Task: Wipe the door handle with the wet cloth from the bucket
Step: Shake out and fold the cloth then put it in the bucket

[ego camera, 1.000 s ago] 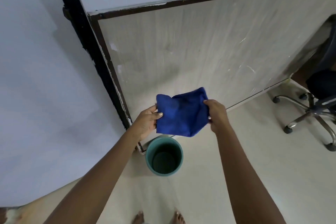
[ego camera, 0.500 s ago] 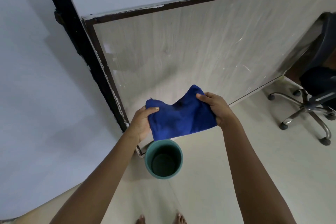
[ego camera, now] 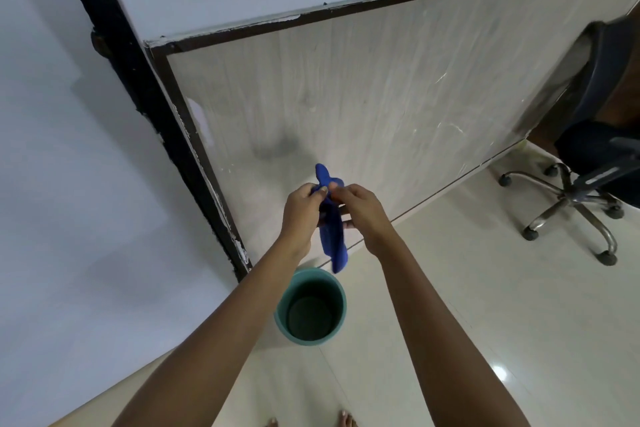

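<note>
A blue cloth (ego camera: 333, 236) hangs folded in a narrow strip between my two hands, its lower end dangling just above the bucket. My left hand (ego camera: 302, 210) grips its upper left side. My right hand (ego camera: 360, 211) grips it from the right, fingers nearly touching the left hand. The teal bucket (ego camera: 282, 317) stands on the floor directly below, its inside dark. A pale wooden door (ego camera: 346, 107) with a dark frame stands open in front of me. No door handle is visible.
A black door frame (ego camera: 138, 87) runs diagonally at left beside a white wall (ego camera: 69, 184). An office chair (ego camera: 588, 177) on castors stands at the right. Glossy cream floor tiles (ego camera: 485, 288) spread around the bucket. My bare toes (ego camera: 343, 419) show at the bottom edge.
My hands came together, folding the spread-out cloth into a narrow hanging strip. The view tilted slightly, shifting the door and chair.
</note>
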